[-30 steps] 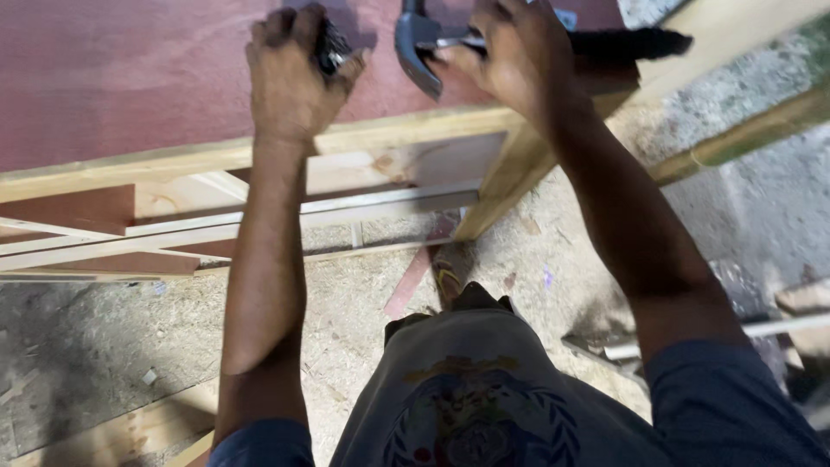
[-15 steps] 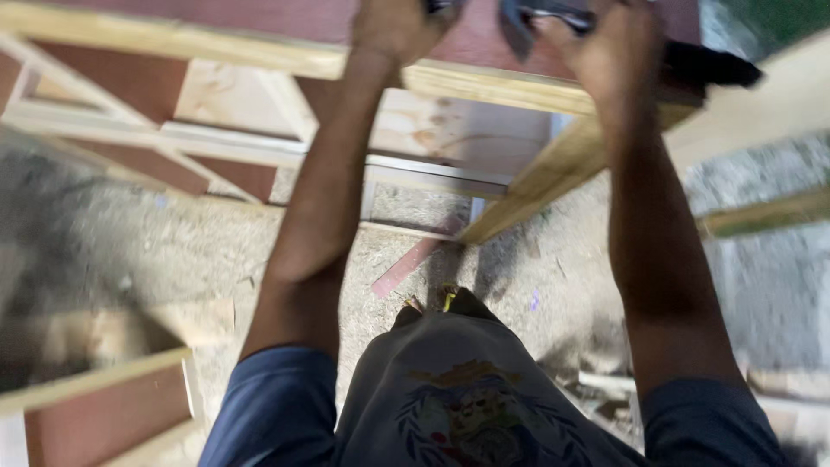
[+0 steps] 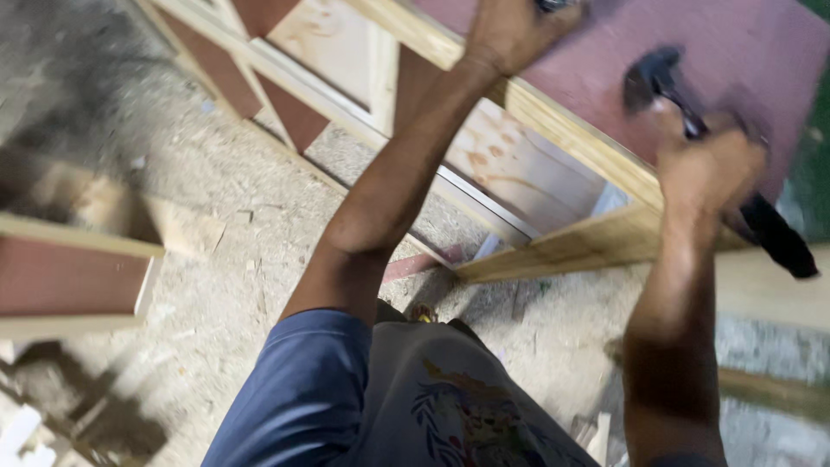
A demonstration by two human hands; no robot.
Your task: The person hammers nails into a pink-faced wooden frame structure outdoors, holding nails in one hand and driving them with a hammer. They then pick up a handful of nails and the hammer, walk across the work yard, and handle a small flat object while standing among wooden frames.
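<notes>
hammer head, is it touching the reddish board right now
Cannot tell. In the head view the hammer, gripped in the right hand, has its dark head over the reddish board, but motion blur hides any gap or contact.

sawdust-strewn floor (image 3: 216, 259) | small red-faced panel (image 3: 69, 277) | wood scraps (image 3: 52, 424)

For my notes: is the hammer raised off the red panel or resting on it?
Raised, it seems: the right hand grips the hammer, whose blurred head shows above the red panel; contact cannot be ruled out.
</notes>
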